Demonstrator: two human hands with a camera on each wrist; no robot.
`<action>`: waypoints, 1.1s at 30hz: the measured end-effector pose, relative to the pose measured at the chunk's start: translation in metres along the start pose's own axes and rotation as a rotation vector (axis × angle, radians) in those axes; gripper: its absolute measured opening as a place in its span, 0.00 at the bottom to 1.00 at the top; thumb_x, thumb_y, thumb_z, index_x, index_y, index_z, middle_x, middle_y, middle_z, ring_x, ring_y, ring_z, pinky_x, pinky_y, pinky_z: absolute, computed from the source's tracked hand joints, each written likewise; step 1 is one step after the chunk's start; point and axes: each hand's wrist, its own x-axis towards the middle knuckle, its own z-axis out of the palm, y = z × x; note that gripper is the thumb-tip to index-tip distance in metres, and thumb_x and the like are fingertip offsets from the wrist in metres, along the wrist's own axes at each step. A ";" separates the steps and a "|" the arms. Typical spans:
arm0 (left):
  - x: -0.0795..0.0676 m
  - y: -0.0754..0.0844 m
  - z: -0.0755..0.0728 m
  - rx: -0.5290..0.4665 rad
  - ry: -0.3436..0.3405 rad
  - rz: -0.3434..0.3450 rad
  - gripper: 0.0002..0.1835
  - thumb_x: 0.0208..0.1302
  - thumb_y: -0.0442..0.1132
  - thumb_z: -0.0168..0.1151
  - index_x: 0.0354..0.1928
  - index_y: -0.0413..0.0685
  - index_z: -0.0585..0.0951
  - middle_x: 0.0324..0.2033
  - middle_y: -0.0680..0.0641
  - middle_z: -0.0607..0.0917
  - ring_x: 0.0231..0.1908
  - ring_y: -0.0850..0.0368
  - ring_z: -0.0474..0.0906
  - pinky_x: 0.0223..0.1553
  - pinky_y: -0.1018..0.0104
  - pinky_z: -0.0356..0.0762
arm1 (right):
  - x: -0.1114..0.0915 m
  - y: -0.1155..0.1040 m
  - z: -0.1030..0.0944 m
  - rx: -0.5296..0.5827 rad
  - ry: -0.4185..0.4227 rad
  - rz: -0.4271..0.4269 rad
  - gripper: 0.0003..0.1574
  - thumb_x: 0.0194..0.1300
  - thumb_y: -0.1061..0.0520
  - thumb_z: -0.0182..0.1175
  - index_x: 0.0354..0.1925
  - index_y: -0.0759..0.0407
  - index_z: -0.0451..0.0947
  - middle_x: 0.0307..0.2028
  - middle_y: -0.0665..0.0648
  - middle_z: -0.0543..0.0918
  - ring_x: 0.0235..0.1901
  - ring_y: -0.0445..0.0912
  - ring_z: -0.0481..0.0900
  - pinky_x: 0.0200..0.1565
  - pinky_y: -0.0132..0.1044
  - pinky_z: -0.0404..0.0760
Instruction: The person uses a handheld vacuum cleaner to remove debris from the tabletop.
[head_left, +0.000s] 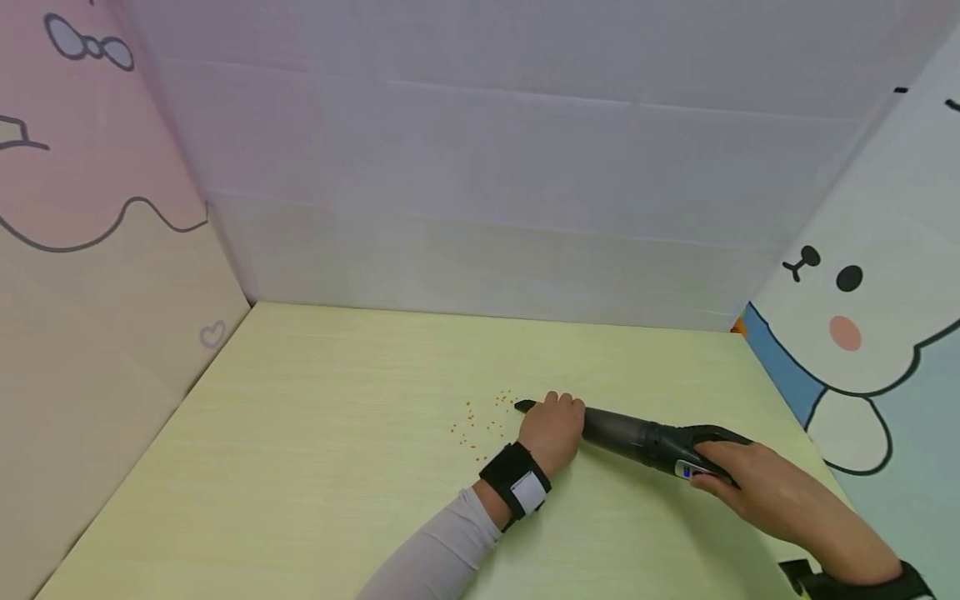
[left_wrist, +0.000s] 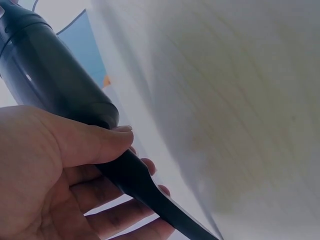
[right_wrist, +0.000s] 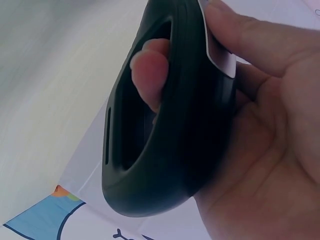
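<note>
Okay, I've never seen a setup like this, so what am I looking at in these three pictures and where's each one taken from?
There's no robot here, just a person's bare left hand and right hand. The widest picture comes from a camera worn on the head, looking forward and down. The other two come from cameras on the wrists, one per hand, so things look large and tilted.

Both hands hold what looks like a black handheld vacuum. The right holds its looped handle, fingers through the opening; the left grips near the narrow nozzle at the front. On the pale yellow table lie small scattered orange bits, right by the nozzle's tip. They're too small to identify.
</note>
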 end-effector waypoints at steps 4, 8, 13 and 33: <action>0.000 0.000 0.002 0.010 0.007 -0.001 0.06 0.58 0.43 0.61 0.35 0.50 0.80 0.28 0.53 0.78 0.30 0.59 0.73 0.22 0.71 0.73 | 0.000 0.000 0.000 0.000 0.002 -0.005 0.20 0.61 0.38 0.55 0.39 0.51 0.73 0.25 0.40 0.70 0.23 0.34 0.65 0.26 0.34 0.67; 0.000 -0.001 0.003 0.014 0.010 -0.001 0.06 0.58 0.43 0.61 0.36 0.51 0.80 0.28 0.53 0.78 0.30 0.59 0.73 0.23 0.71 0.74 | 0.000 0.000 -0.001 -0.003 0.011 -0.024 0.19 0.61 0.37 0.54 0.38 0.50 0.73 0.24 0.40 0.69 0.22 0.33 0.64 0.26 0.33 0.67; 0.000 -0.002 0.001 0.019 0.024 0.001 0.07 0.58 0.43 0.61 0.36 0.50 0.80 0.28 0.53 0.79 0.29 0.59 0.73 0.23 0.71 0.74 | 0.001 -0.001 -0.002 -0.011 0.025 -0.049 0.17 0.62 0.37 0.52 0.35 0.47 0.71 0.23 0.39 0.67 0.21 0.33 0.63 0.25 0.32 0.65; 0.004 -0.003 0.004 0.013 0.013 -0.010 0.08 0.58 0.43 0.61 0.38 0.51 0.80 0.30 0.53 0.79 0.31 0.59 0.74 0.26 0.72 0.75 | 0.003 0.002 -0.002 -0.034 0.064 -0.081 0.15 0.63 0.39 0.53 0.36 0.48 0.72 0.23 0.38 0.67 0.21 0.32 0.63 0.25 0.32 0.65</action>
